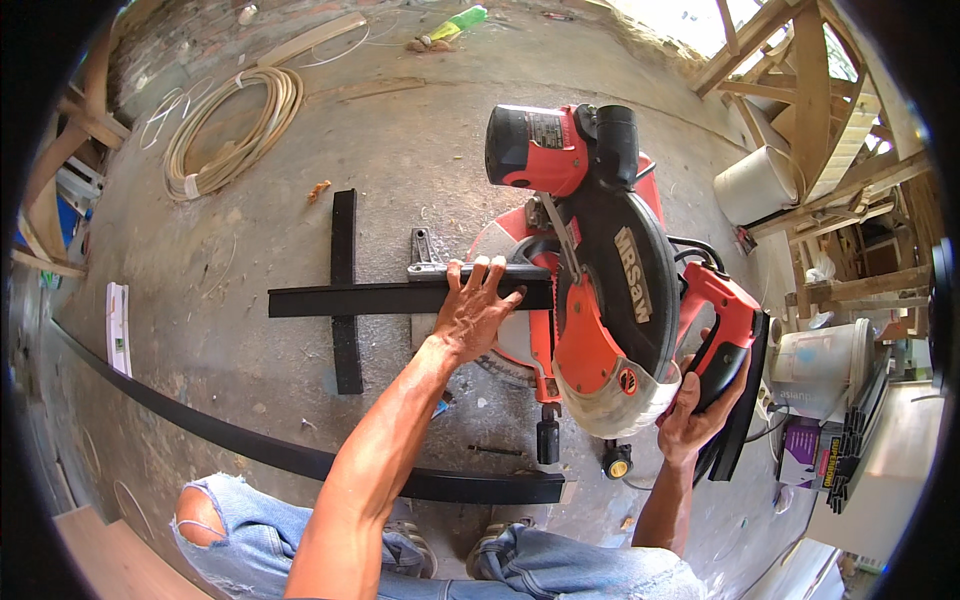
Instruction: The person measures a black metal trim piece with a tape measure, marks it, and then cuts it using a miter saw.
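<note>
A red and black miter saw [625, 270] stands on the concrete floor in front of me, its head tilted over the base. My right hand [695, 415] is wrapped round its red and black handle [728, 300]. A black bar [370, 300] lies across the saw base along the grey metal fence [430, 268]. Pressing it there is my left hand [475, 310], fingers bent over bar and fence. The bar's left part lies over a second black piece [344, 235] set crosswise on the floor. Whether the blade touches the bar is hidden.
A long black strip [290, 455] lies on the floor close to my feet. Beyond are a coiled hose [285, 95] and a green bottle [460, 22]. White buckets [755, 185], a purple box [803, 445] and wooden framing [810, 90] line the right side.
</note>
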A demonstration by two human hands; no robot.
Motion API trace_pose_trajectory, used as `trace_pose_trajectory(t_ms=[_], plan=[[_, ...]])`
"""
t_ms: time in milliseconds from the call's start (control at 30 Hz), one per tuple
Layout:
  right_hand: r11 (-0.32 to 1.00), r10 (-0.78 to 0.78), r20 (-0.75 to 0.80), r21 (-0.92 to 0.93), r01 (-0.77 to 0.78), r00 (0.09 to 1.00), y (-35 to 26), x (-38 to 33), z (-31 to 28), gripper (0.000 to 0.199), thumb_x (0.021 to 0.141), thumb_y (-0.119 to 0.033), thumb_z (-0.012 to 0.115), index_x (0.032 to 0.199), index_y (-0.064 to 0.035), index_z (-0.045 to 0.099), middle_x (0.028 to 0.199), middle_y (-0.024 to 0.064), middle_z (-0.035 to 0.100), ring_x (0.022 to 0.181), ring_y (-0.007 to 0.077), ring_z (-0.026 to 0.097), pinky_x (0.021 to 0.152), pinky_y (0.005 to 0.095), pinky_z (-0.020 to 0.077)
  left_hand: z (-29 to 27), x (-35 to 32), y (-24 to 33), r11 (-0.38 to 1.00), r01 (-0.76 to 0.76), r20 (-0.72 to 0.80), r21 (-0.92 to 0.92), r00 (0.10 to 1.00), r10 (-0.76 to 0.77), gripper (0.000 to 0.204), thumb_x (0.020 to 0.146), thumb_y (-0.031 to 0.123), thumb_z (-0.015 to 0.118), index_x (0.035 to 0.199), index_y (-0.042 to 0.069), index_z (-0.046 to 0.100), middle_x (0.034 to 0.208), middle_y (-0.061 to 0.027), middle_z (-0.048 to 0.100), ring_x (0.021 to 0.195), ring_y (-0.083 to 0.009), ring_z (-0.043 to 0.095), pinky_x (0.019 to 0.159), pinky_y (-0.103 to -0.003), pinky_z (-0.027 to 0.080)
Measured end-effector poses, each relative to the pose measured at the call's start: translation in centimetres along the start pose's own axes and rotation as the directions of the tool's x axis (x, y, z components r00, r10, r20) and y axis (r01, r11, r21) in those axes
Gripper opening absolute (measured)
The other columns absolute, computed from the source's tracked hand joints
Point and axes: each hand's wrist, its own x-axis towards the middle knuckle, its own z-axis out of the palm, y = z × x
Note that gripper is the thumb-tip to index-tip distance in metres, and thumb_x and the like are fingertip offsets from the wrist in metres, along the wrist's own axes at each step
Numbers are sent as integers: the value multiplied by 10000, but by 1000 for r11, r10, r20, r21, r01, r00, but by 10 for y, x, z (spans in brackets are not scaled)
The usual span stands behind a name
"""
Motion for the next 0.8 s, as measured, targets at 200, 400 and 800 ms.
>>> trace_pose_trajectory(t_ms=[200, 400, 800], plan=[[999, 2, -7, -40, -3, 1000, -1, -4, -1, 663, 1010, -189, 557, 1540, -4, 205, 1326, 206, 561, 846, 127, 583, 738, 265, 505, 3, 0, 3, 999, 26, -35, 29, 999, -25, 486, 758, 218, 750, 1237, 264, 690, 1306, -126, 411, 1313, -286, 338, 1021, -609, 232], [998, -3, 1, -60, 3, 1000, -6, 0, 2, 659, 1013, -179, 546, 1541, -3, 193, 1249, 188, 589, 833, 129, 578, 728, 266, 498, 1, 0, 1, 1000, 23, -64, 9, 998, -22, 500, 747, 221, 754, 1241, 271, 696, 1275, -119, 426, 1298, -276, 348, 1018, -605, 230], [997, -65, -42, -35, 64, 997, -5, 2, 5, 594, 966, -79, 567, 1472, -3, 266, 952, 120, 635, 699, 119, 565, 612, 256, 488, -1, 4, 8, 999, 48, -16, 4, 999, -48, 517, 727, 196, 755, 1235, 275, 701, 1273, -120, 431, 1289, -284, 360, 1029, -610, 221]])
